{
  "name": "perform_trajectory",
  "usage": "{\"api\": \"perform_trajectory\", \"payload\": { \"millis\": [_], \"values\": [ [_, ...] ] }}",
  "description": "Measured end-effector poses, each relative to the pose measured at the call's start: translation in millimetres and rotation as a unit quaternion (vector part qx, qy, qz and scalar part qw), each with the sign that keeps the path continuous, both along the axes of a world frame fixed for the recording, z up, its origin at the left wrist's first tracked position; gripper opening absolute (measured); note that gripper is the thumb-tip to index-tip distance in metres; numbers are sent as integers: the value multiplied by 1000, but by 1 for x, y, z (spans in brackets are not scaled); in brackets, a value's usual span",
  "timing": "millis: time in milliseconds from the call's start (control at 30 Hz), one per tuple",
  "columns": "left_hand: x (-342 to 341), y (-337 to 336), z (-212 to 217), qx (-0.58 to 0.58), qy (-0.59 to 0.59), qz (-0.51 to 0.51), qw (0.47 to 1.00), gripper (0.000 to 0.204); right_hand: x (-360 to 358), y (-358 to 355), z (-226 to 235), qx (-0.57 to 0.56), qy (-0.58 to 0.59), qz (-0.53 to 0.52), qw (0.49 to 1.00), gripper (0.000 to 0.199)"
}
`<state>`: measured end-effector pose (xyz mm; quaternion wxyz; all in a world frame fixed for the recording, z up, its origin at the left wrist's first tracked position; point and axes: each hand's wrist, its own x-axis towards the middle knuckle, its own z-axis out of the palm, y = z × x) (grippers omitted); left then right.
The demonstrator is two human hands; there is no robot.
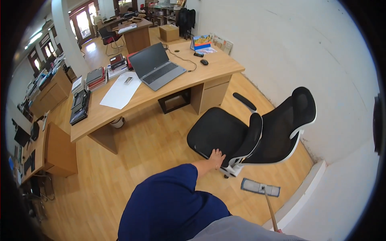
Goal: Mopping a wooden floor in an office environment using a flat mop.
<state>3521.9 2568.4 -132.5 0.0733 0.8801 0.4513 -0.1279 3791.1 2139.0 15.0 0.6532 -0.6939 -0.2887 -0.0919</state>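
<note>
My left hand (217, 157) grips the front-side edge of a black office chair (219, 130), its fingers lying over the seat cushion and a ring on one of them. The chair has a mesh back, black armrests and a white frame. At the bottom edge, only a bit of my right hand (279, 231) shows, closed around the wooden handle of a flat mop (251, 186). The mop's grey head with a blue fringe rests flat on the floor, right of the chair's base. Most of the right hand is hidden by my grey clothing.
A wooden desk (217, 66) stands ahead, bearing a laptop (159, 66), a mouse (204, 62), a white paper sheet (120, 92) and stacked books. A white wall with a raised ledge (299, 197) runs along the right. More desks stand left and behind.
</note>
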Motion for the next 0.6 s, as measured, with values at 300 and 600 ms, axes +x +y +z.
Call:
{"api": "perform_trajectory", "payload": {
  "millis": [300,600],
  "values": [
    [-5,11,20,-59,38,37,997,60,107,178,86,-96,22,265,959,42],
    [-65,23,36,74,54,-39,995,41,64,316,113,-144,-33,279,949,60]
  ]
}}
